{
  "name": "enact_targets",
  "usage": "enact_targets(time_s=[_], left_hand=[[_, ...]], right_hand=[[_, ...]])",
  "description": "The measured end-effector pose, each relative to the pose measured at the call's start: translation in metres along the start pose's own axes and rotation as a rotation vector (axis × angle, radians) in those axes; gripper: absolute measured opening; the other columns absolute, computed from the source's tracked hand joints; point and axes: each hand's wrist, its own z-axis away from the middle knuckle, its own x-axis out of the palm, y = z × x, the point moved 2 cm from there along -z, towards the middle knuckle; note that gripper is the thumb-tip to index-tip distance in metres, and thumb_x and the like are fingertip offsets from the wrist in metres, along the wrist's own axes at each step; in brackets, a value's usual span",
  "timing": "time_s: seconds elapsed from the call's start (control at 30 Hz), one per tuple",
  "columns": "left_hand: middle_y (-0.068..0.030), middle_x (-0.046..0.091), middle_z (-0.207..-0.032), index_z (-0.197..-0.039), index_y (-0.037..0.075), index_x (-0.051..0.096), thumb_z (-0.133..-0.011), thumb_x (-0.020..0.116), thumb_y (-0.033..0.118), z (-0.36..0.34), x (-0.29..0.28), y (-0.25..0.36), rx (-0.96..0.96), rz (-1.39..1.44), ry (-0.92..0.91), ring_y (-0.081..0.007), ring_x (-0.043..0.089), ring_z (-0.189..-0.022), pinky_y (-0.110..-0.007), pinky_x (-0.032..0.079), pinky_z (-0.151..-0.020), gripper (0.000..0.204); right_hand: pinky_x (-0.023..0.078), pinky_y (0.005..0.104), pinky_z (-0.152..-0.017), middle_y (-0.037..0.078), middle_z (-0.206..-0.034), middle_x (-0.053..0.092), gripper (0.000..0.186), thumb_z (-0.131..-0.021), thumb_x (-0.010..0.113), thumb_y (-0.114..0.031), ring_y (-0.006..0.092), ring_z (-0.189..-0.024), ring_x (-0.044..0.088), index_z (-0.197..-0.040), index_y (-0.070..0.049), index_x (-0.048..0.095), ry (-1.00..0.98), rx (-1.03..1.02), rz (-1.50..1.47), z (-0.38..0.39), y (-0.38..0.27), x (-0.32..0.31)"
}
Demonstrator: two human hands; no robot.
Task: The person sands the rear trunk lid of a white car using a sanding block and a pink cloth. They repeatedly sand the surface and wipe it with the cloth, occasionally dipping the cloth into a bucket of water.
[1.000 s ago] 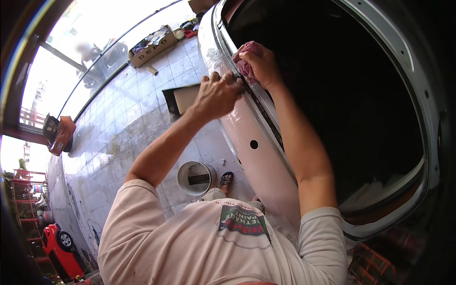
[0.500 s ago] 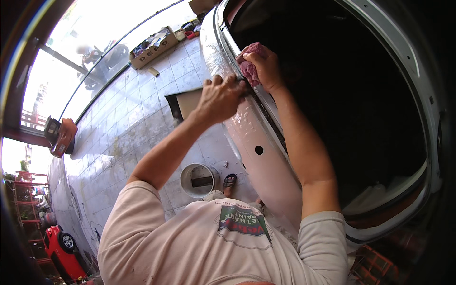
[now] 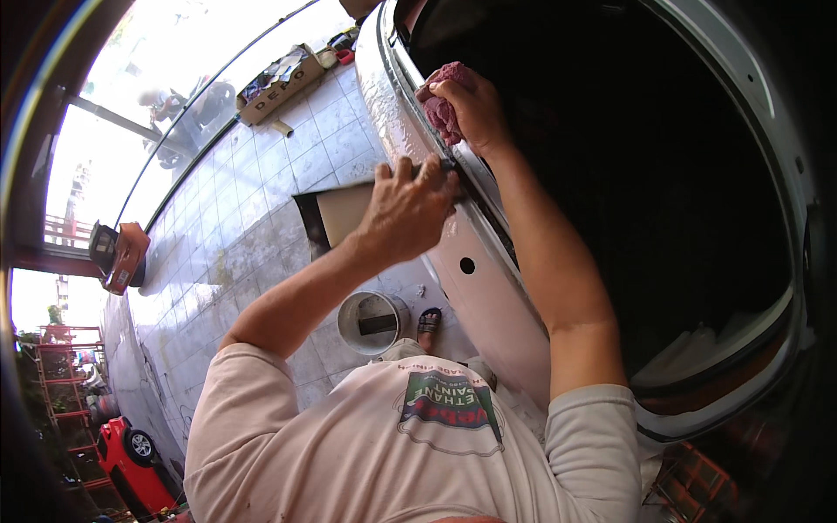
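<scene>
My left hand (image 3: 410,209) is over the pale pink car body panel (image 3: 493,301), fingers bent. A dark edge shows by its fingertips; most of whatever it grips is hidden beneath. Farther along the same panel, my right hand (image 3: 475,109) is closed round a crumpled dark-pink cloth (image 3: 446,112), held against the frame edge of the large dark opening (image 3: 628,192). Wet, shiny streaks cover the panel's far part. A round black hole (image 3: 467,266) sits in the panel nearer to me.
On the tiled floor (image 3: 253,218) left of the car stand a white bucket (image 3: 349,340) with a dark block inside and a cardboard box (image 3: 283,87) filled with odds and ends. A dark-edged flat panel (image 3: 344,213) lies beyond my left forearm. A red car (image 3: 131,471) shows at lower left.
My left hand has moved slightly nearer to me along the panel. My right hand, still gripping the cloth, has shifted a little farther away and left. The whole view has also shifted slightly.
</scene>
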Motion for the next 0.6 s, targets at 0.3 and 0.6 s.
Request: enact_targets(time_s=[0.3, 0.6], left_hand=[[-0.0179, 0.067, -0.14, -0.137, 0.014, 0.072, -0.103, 0.072, 0.032, -0.039, -0.003, -0.04, -0.202, 0.134, -0.206, -0.0409, 0.061, -0.127, -0.061, 0.051, -0.098, 0.039], [-0.026, 0.059, -0.147, -0.143, 0.006, 0.07, -0.101, 0.074, 0.032, -0.016, -0.009, -0.015, -0.106, 0.126, -0.111, -0.0435, 0.061, -0.126, -0.063, 0.048, -0.101, 0.05]], right_hand=[[0.057, 0.0282, -0.067, 0.006, -0.09, 0.078, 0.013, -0.096, 0.072, -0.016, 0.0099, -0.075, 0.07, -0.1, -0.004, 0.076, -0.018, 0.064, -0.046, -0.001, -0.002, 0.007], [0.055, 0.028, -0.058, 0.006, -0.089, 0.078, 0.012, -0.096, 0.074, -0.017, 0.0091, -0.07, 0.069, -0.101, -0.006, 0.077, 0.022, -0.045, -0.017, -0.008, 0.005, 0.009]])
